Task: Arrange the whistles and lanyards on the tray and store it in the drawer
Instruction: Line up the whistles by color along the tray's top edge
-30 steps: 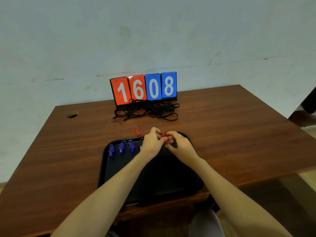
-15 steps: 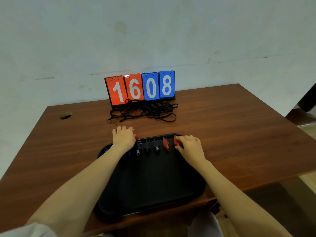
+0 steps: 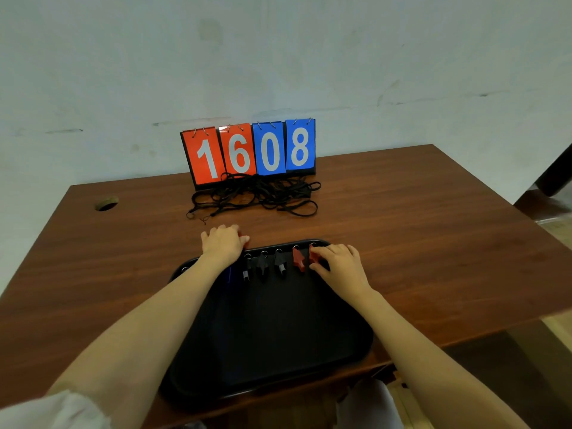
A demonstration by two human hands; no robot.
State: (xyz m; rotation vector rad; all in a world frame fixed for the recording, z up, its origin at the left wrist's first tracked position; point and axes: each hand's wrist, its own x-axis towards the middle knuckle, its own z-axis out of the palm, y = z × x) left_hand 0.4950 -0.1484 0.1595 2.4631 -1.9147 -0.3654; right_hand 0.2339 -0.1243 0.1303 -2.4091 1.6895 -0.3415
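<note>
Presently, I have the head view only. The black tray [image 3: 278, 351] sits on the brown wooden table [image 3: 418, 227] at its near edge, directly below the camera. A row of whistles lies along the tray's far side. I count three black whistles [image 3: 263, 264], then a second red whistle [image 3: 298, 258], then the end red whistle [image 3: 313, 257] by the far-right corner. A blue whistle [image 3: 229, 274] shows as a sliver beside the left forearm, and the rest of it is hidden.

The left hand [image 3: 221, 246] rests on the table just beyond the tray's far rim. Its fingers are curled over a loose red whistle [image 3: 245, 239], of which only an edge shows at the thumb side. The right hand [image 3: 340, 264] is over the tray's far-right corner and pinches the end red whistle between thumb and forefinger.

The lanyards [image 3: 257, 193] lie in a tangled black heap on the table, well beyond the tray. They touch the foot of a flip scoreboard [image 3: 247, 150] reading 1608. A round cable hole [image 3: 106, 203] is at the table's far left.
</note>
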